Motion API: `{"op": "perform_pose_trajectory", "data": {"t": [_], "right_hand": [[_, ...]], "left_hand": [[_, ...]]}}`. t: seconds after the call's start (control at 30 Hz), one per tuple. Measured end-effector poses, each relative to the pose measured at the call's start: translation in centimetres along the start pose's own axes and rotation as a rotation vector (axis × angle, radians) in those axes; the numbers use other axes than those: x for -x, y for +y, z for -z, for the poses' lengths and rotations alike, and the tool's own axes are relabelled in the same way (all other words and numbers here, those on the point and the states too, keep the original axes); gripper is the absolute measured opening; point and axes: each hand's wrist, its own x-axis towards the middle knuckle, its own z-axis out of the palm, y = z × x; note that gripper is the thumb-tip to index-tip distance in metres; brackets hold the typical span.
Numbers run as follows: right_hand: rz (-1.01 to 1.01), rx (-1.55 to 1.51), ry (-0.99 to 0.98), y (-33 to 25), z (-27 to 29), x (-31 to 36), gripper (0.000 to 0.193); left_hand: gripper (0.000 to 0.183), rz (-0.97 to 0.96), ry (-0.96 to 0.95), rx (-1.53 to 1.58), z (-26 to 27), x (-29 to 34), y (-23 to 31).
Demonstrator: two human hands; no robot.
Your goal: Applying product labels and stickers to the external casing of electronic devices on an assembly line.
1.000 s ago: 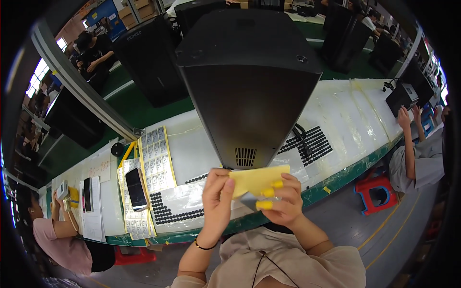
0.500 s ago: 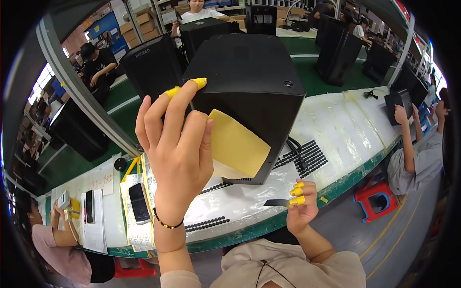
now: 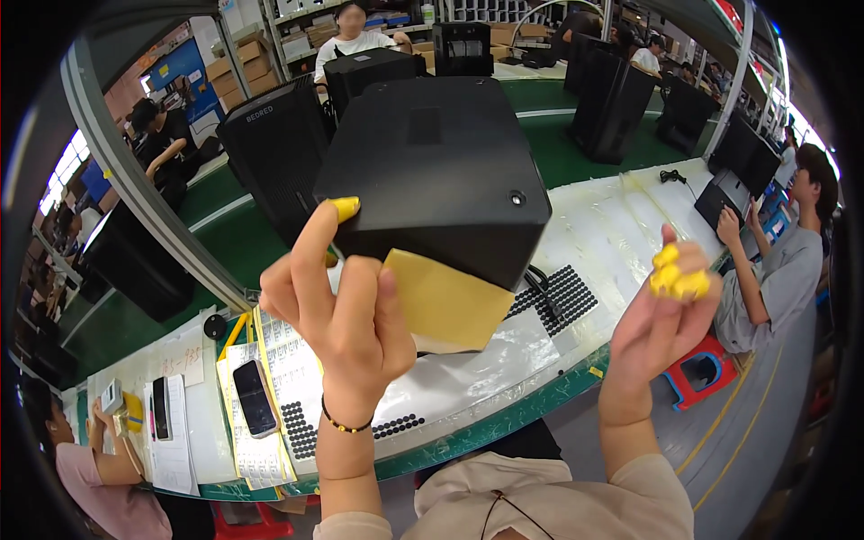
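A large black box-shaped cabinet (image 3: 459, 171), which looks like a speaker, stands before me on the bench. My left hand (image 3: 351, 315), with yellow tape on its fingertips, is at the cabinet's near left top edge. A yellow sheet of paper (image 3: 445, 301) is pinched between its thumb and index finger and hangs over the cabinet's near face. The taped index fingertip touches the top edge. To the right, away from the cabinet, my right hand (image 3: 657, 319) is raised with its yellow-taped fingers curled together. What they hold, if anything, is hidden.
Several round black pads (image 3: 571, 297) on sheets and a black cable (image 3: 543, 292) lie beside the cabinet. A phone (image 3: 255, 398) rests on label sheets (image 3: 297, 364) at left. A co-worker (image 3: 774, 252) sits at right by a red stool (image 3: 706, 373). More black cabinets (image 3: 279, 148) stand behind.
My right hand has risen up and to the right from the bench edge; the dark strip in it no longer shows. My left hand has curled and lowered slightly, still pinching the yellow paper.
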Motion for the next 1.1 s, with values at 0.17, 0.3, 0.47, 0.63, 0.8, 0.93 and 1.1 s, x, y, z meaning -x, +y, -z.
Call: {"op": "perform_pose_trajectory", "data": {"t": [0.17,0.3,0.47,0.63,0.8,0.93,1.1], "right_hand": [[-0.025,-0.188,-0.179,0.0,-2.4,-4.6,0.024],[-0.066,-0.133,-0.325,-1.5,-5.8,-7.0,0.053],[-0.175,-0.179,-0.435,-2.8,-8.4,-7.1,0.059],[-0.166,-0.082,-0.450,-4.2,-9.3,-7.1,0.057],[-0.276,-0.165,-0.456,-5.5,-10.3,-6.5,0.059],[-0.312,-0.181,-0.452,-5.9,-9.8,-6.6,0.060],[-0.258,-0.082,-0.475,-5.6,-9.9,-6.4,0.060]], "left_hand": [[0.016,0.015,0.002,0.035,2.2,2.1,1.2],[0.020,0.000,0.026,-0.034,4.7,5.2,2.1],[0.027,-0.042,0.401,-0.291,3.8,6.2,3.1],[0.016,0.033,0.076,-0.245,6.6,7.1,4.2],[0.013,-0.079,0.663,-0.301,3.2,9.8,0.7],[0.021,-0.477,0.456,-0.374,5.5,10.4,-1.0],[0.023,-0.359,0.645,-0.309,4.5,7.6,1.1]]}}
